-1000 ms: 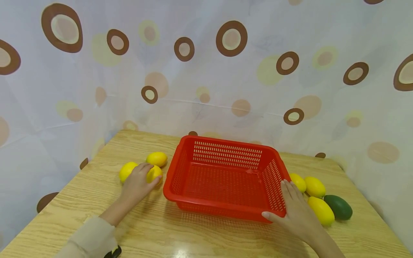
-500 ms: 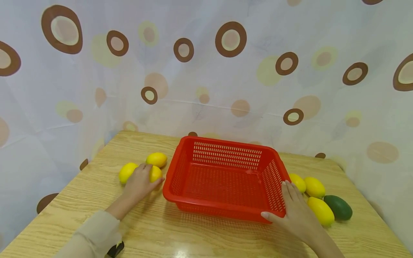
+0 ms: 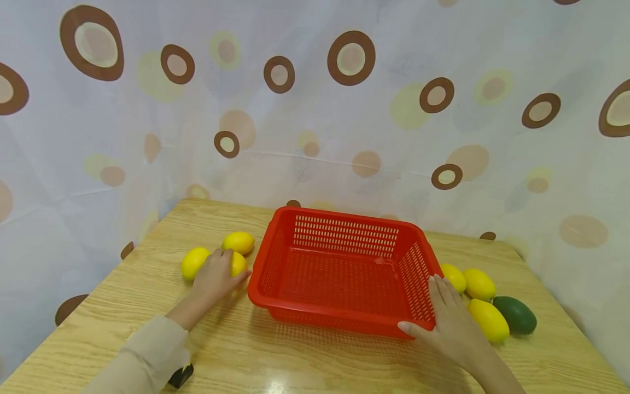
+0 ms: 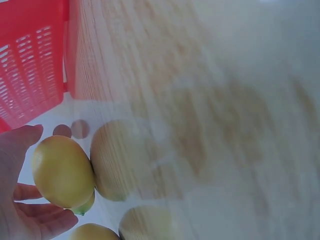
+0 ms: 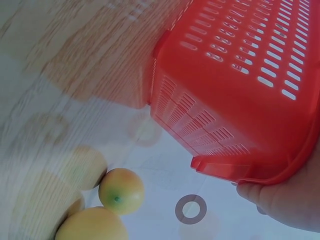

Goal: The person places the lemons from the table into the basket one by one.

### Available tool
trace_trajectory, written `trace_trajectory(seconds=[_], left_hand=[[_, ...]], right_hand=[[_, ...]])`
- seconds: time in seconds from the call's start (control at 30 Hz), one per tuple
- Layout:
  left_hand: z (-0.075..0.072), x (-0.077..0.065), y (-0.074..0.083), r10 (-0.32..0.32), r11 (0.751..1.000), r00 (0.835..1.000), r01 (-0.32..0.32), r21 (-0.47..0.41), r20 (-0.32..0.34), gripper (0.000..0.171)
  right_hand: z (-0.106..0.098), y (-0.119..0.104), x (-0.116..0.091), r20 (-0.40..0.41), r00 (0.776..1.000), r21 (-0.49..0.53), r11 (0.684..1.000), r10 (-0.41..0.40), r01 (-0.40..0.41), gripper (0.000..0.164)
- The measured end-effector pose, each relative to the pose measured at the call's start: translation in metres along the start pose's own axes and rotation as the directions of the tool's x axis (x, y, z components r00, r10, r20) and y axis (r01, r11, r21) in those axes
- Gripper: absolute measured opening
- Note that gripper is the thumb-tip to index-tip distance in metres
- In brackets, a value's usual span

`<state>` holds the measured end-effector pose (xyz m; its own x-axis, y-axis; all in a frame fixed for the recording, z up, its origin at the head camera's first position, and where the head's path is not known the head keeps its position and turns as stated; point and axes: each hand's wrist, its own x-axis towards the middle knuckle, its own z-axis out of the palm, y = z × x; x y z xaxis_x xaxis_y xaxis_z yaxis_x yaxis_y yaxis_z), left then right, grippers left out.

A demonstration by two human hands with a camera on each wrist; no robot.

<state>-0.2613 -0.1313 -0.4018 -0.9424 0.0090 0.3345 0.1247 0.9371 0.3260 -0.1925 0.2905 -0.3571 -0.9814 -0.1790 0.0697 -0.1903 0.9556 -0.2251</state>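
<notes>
Yellow fruit (image 3: pixel 239 264) is located between the red basket (image 3: pixel 334 316) and the left edge of the desk (image 3: pixel 295 366). It is encircled by the curved thumb and fingers of the left hand (image 3: pixel 213 279); firmness of contact cannot be told. The basket's near right corner is touched by the right hand (image 3: pixel 453 331), fingers pressed together, thumb spread. Green fruit (image 3: pixel 514 314) is seen towards the desk's right edge.

A creased pale sheet (image 3: pixel 300 117) dotted with circles (image 3: pixel 351 58) is hanging behind the wooden table (image 3: pixel 236 342); glare (image 3: pixel 275 387) is gleaming on its top.
</notes>
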Motion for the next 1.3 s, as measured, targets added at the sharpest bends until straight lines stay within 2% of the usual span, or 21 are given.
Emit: trace_trajectory(seconds=[0.27, 0.6, 0.77, 1.0, 1.3], left_hand=[[0.003, 0.004, -0.001, -0.022, 0.999, 1.000, 0.022, -0.028, 0.012, 0.059], [0.007, 0.006, -0.003, -0.044, 0.994, 0.999, 0.046, -0.102, 0.029, 0.062], [0.005, 0.006, -0.002, -0.038, 0.992, 0.998, 0.042, -0.116, 0.044, 0.059], [0.005, 0.005, -0.002, -0.022, 0.993, 0.999, 0.026, -0.113, 0.031, 0.057], [-0.005, 0.003, 0.001, 0.012, 0.995, 0.999, -0.006, -0.104, 0.049, 0.063]], right_hand=[[0.000, 0.000, -0.001, -0.019, 1.000, 0.015, 1.000, -0.016, 0.016, 0.109], [0.000, 0.000, -0.001, 0.001, 1.000, 0.024, 1.000, -0.009, 0.009, 0.109], [-0.001, 0.001, -0.001, 0.000, 1.000, 0.035, 0.999, -0.014, 0.014, 0.109], [0.001, 0.002, -0.001, 0.009, 1.000, 0.041, 0.999, -0.006, 0.005, 0.109], [0.000, 0.002, 0.000, 0.010, 1.000, 0.048, 0.999, -0.008, 0.008, 0.109]])
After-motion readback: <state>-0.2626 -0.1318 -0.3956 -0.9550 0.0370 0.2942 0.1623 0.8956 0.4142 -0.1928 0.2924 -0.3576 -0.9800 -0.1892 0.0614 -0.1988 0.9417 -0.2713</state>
